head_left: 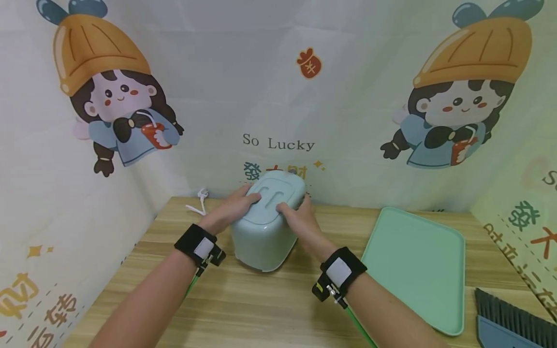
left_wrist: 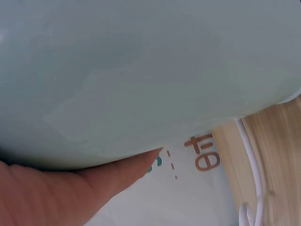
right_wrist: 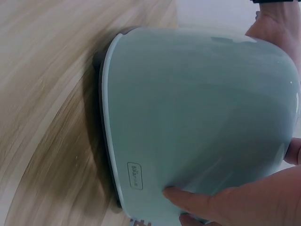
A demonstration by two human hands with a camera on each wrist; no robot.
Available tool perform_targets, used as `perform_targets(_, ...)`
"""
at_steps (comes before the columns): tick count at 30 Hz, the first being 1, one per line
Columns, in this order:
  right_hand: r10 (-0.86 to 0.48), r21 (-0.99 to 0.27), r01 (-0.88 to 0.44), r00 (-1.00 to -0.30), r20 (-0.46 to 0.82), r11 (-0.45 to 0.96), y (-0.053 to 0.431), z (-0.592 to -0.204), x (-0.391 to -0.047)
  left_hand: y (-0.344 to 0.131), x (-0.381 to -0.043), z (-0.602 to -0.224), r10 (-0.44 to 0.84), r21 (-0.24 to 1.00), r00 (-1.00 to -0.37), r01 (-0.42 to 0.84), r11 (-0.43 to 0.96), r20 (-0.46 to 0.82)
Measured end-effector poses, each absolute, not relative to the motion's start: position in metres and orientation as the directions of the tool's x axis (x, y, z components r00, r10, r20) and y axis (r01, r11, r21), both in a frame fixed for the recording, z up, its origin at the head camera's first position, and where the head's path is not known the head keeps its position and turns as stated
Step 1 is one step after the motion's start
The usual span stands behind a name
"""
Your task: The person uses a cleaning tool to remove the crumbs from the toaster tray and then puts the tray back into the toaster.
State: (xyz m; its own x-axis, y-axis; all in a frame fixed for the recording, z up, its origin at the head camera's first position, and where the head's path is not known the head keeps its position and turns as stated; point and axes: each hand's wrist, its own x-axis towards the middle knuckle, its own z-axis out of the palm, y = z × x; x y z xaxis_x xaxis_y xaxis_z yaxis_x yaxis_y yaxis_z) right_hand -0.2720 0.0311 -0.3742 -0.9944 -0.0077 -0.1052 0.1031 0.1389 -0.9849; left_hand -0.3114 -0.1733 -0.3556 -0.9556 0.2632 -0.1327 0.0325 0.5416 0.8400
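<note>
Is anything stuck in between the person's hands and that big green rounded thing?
Nothing that shows. The left hand and right hand hold the pale green appliance directly, thumbs on its top. The white cord lies off to the left, not between them.

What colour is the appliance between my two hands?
The appliance is pale blue-green, seen best in the head view.

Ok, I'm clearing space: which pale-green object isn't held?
The flat rectangular green tray; the rounded pale-green appliance is gripped by the left hand and right hand.
</note>
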Motion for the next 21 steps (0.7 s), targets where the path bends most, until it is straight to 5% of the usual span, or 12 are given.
perform_targets(21,-0.178,-0.985,0.083,-0.978,-0.11,0.153,0.073,-0.374,-0.298,-0.13,-0.294,-0.362,0.176,0.915,-0.981,0.001,0.404,-0.076)
